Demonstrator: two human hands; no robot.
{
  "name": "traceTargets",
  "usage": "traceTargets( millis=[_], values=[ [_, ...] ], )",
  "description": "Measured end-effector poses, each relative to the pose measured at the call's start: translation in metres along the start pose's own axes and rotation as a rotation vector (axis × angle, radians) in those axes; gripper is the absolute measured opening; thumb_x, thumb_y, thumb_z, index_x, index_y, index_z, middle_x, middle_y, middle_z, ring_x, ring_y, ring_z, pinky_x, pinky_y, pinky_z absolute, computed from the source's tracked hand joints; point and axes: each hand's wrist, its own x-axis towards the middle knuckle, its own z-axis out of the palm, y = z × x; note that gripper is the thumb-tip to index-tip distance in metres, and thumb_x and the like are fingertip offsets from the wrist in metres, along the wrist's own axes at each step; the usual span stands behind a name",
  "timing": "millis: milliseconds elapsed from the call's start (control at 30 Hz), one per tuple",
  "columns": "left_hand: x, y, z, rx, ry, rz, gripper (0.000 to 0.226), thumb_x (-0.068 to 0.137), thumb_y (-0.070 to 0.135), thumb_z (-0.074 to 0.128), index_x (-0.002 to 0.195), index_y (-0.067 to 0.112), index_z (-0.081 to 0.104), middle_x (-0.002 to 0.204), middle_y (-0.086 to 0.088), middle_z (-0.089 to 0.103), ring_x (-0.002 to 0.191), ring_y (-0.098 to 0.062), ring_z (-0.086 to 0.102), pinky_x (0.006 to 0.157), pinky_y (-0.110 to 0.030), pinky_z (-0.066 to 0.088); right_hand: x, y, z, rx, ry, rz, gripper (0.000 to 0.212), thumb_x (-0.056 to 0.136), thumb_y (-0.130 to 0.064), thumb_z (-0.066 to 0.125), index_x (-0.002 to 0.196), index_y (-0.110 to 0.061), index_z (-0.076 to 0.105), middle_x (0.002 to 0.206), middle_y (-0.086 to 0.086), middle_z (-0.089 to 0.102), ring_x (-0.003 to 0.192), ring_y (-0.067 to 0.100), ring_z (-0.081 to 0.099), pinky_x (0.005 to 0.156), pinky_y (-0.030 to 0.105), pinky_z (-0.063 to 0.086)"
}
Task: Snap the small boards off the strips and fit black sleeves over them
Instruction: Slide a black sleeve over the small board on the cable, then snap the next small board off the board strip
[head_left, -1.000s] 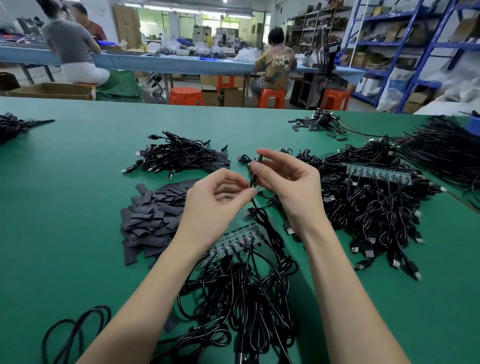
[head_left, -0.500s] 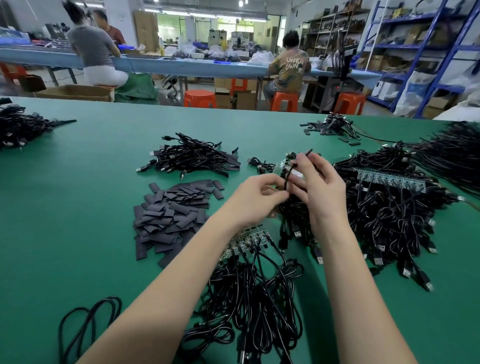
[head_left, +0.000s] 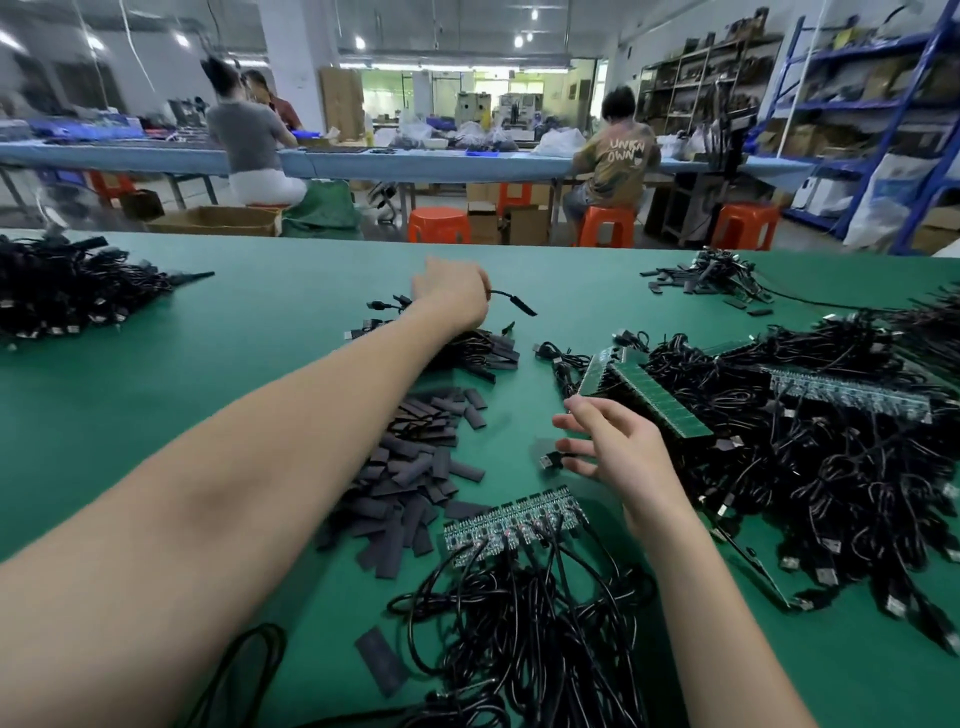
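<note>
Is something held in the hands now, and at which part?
The left hand holds a sleeved cable by its cord, the black sleeve end sticking out. The right hand is open and holds nothing.

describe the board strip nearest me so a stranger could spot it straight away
Start at the green table and find the pile of flat black sleeves in its middle. Just nearer than that pile, left of the right hand, lies a short board strip. Unlike the strips buried in the big cable heap on the right, its cables fan toward the viewer.
</note>
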Motion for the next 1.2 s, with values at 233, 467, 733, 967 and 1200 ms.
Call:
traceTargets(
  millis=[233,467,733,967,1200],
  values=[
    [0.005,-0.036,0.048,0.083,-0.204,0.053,0.042,0.098,0.019,0.055,0.136,0.005,0.045,0.133,-0.018,0.052,0.114,-0.036,0.056,0.086,-0.041,0.048,0.001,0.006,0.004,-0.078,-0.067,0.026,0.014,0.096,-0.030,0.068,0.101,-0.018,0.073,0.093,-0.004,0.078,0.080,0.016,0.072,0.066,0.022,0.058],
    [-0.014,-0.039,0.055,0.084,-0.150,0.089,0.053,0.096,0.040,0.058,0.141,0.014,0.049,0.144,-0.009,0.047,0.130,-0.032,0.048,0.101,-0.048,0.048,0.001,0.004,0.002,-0.082,-0.095,0.052,0.016,0.096,-0.028,0.069,0.104,-0.015,0.074,0.094,-0.002,0.079,0.080,0.017,0.072,0.068,0.023,0.058],
    [-0.106,0.012,0.034,-0.377,-0.133,0.105,0.026,0.098,0.037,0.049,0.089,0.024,0.070,0.088,0.000,0.071,0.080,-0.022,0.064,0.083,-0.038,0.056,-0.007,-0.020,-0.013,-0.375,-0.200,0.043,0.009,0.096,-0.023,0.069,0.096,-0.015,0.074,0.091,0.004,0.079,0.071,0.011,0.066,0.066,0.024,0.059],
    [-0.168,0.033,0.052,-0.312,-0.295,0.036,0.044,0.103,0.041,0.036,0.083,0.016,0.066,0.081,-0.005,0.063,0.083,-0.029,0.061,0.079,-0.036,0.049,-0.016,-0.026,-0.030,-0.631,-0.478,0.250,0.020,0.092,-0.029,0.074,0.080,-0.014,0.072,0.068,-0.004,0.064,0.063,0.006,0.063,0.061,0.021,0.055],
    [-0.178,0.044,0.064,-0.479,-0.139,-0.086,0.067,0.101,0.058,0.038,0.050,0.014,0.045,0.061,-0.001,0.055,0.067,-0.025,0.057,0.065,-0.034,0.038,-0.017,-0.028,-0.032,-0.298,-0.477,0.355,0.015,0.077,-0.020,0.083,0.085,-0.012,0.073,0.061,-0.008,0.061,0.051,0.001,0.053,0.050,0.014,0.049]
  ],
)
